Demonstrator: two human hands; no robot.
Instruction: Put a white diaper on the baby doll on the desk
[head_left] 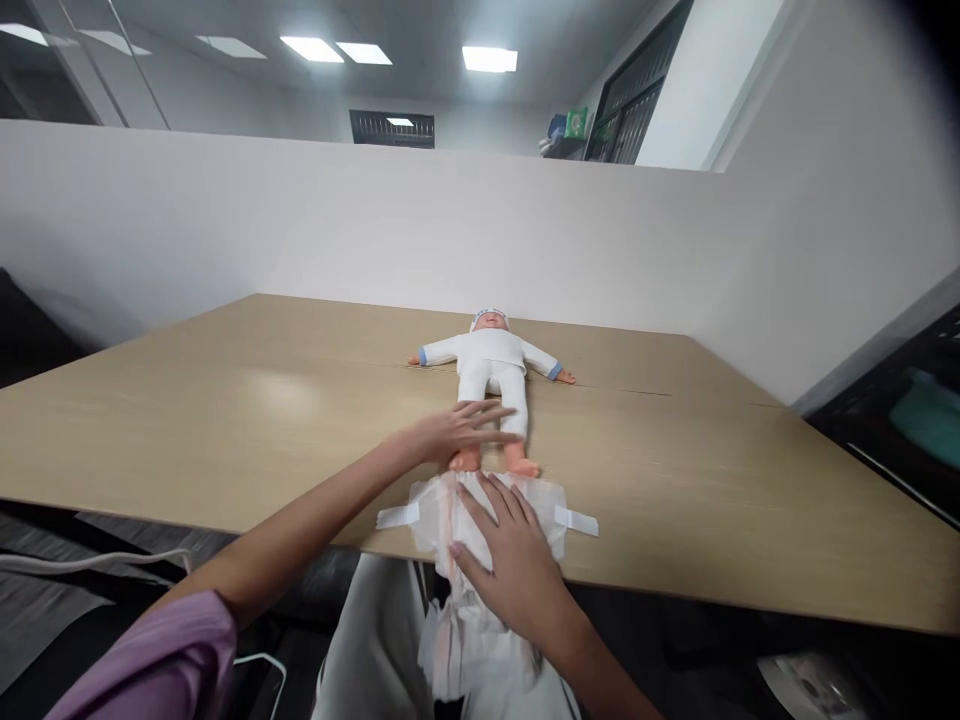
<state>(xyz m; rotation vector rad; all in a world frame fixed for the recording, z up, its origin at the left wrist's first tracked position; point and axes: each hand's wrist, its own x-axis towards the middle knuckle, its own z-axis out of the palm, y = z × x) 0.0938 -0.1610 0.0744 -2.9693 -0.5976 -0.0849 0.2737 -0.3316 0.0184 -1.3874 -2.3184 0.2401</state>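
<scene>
A baby doll (491, 352) in a white outfit with blue cuffs lies on its back on the table, feet toward me. Over its lower legs stretches my left hand (469, 428), fingers spread; whether it touches the legs I cannot tell. An unfolded white diaper (431, 500) lies at the table's front edge, just below the doll's feet, its two side tabs out to left and right. The diaper's lower part hangs over the edge toward my lap. My right hand (514, 560) rests on the diaper with fingers apart, covering its middle.
The wooden table (225, 400) reaches back to a white partition wall (360, 220). At the right side stands a dark unit (900, 420) with something green in it. A white cable (97, 563) runs below the table at the left.
</scene>
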